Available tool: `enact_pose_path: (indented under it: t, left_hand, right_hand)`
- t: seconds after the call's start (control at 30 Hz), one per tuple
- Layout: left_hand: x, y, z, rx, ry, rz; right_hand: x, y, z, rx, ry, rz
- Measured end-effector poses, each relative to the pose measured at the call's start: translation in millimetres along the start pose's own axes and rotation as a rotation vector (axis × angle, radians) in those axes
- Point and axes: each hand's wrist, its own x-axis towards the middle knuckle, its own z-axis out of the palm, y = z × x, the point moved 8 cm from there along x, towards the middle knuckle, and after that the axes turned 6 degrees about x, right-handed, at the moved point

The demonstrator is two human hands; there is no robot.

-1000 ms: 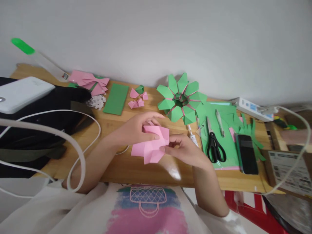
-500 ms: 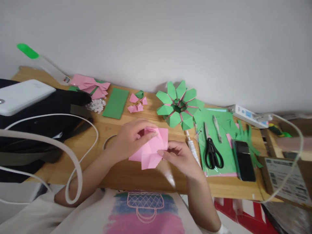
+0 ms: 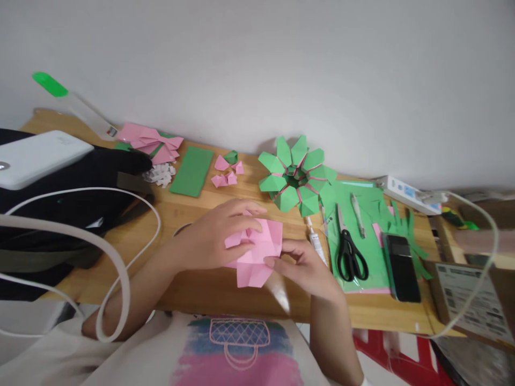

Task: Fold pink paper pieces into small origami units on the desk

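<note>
Both hands hold a folded pink paper [image 3: 257, 249] just above the table [image 3: 201, 289], near its front edge. The left hand [image 3: 215, 236] lies on top with fingers bent over it. The right hand [image 3: 300, 262] pinches its right edge. A green paper flower [image 3: 295, 174] sits behind, scissors [image 3: 351, 252] to the right.

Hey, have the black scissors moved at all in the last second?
No. The scissors lie at the same spot on the green sheet, between the glue tube and the phone; only the view shifted.
</note>
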Motion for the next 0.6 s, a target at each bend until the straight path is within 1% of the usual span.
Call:
enact_pose_path:
  t: [0.13, 0.2, 0.23, 0.3, 0.37, 0.4, 0.43, 0.47, 0.5, 0.57, 0.6]
  left_hand:
    - [2.7, -9.9, -0.2, -0.075, -0.088, -0.023]
    - [4.4, -13.2, -1.9, -0.144, -0.085, -0.04]
    - [5.3, -14.0, -3.7, -0.199, -0.058, -0.047]
    - [6.8, -16.7, -8.1, -0.346, 0.039, -0.084]
    - [7.1, -23.5, -10.9, -0.483, 0.165, -0.187]
    - [6.9, -27.7, -11.2, -0.52, 0.223, -0.258]
    - [7.2, -30.3, -10.2, -0.53, 0.257, -0.322]
    - [8.7, -30.9, -8.5, -0.521, 0.268, -0.368]
    - [11.8, -29.0, -6.3, -0.505, 0.255, -0.385]
    - [20.4, -22.3, -1.3, -0.482, 0.197, -0.366]
    - [24.2, -19.3, 0.2, -0.49, 0.18, -0.345]
  right_hand:
    - [-1.6, -2.9, -2.0, -0.069, -0.047, -0.025]
    - [-1.3, -3.1, -3.7, -0.089, -0.046, -0.032]
    - [-1.0, -2.4, -3.7, -0.096, -0.047, -0.032]
    - [-0.1, 0.2, -0.5, -0.113, -0.065, -0.026]
    - [1.2, 3.6, 6.9, -0.14, -0.096, -0.006]
    - [2.1, 4.5, 9.7, -0.175, -0.088, 0.008]
    - [3.3, 3.4, 9.8, -0.234, -0.044, 0.013]
    - [4.3, -1.0, 6.4, -0.315, 0.046, 0.003]
    - [4.1, -9.6, -0.2, -0.416, 0.179, -0.026]
    - [-0.8, -34.8, -12.9, -0.588, 0.442, -0.134]
    - [-1.8, -44.8, -14.2, -0.615, 0.481, -0.18]
